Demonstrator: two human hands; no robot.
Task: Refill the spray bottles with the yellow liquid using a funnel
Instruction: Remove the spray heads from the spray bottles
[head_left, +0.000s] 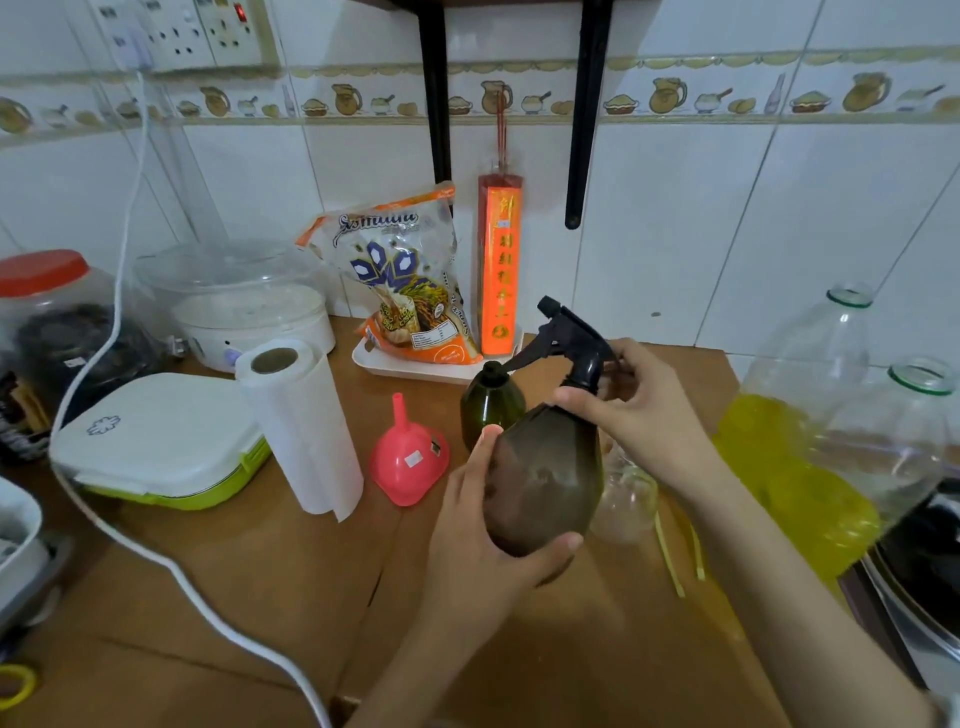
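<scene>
**me:** Lower middle of the frame: my left hand (480, 540) has a full grip around the belly of the dark spray bottle (545, 478), held tilted just off the tabletop (249, 587). My right hand (631, 400) pinches the collar under the black trigger head (569, 338). I reckon it's the unscrewing step.

**reply:** Keep the body still and turn only the collar. Lift the head straight up so the dip tube doesn't drip.

**me:** Pink funnel (409, 460) sits upside down just left, a second bottle (491, 402) behind it, and the yellow liquid jug (800, 467) at far right.
</scene>
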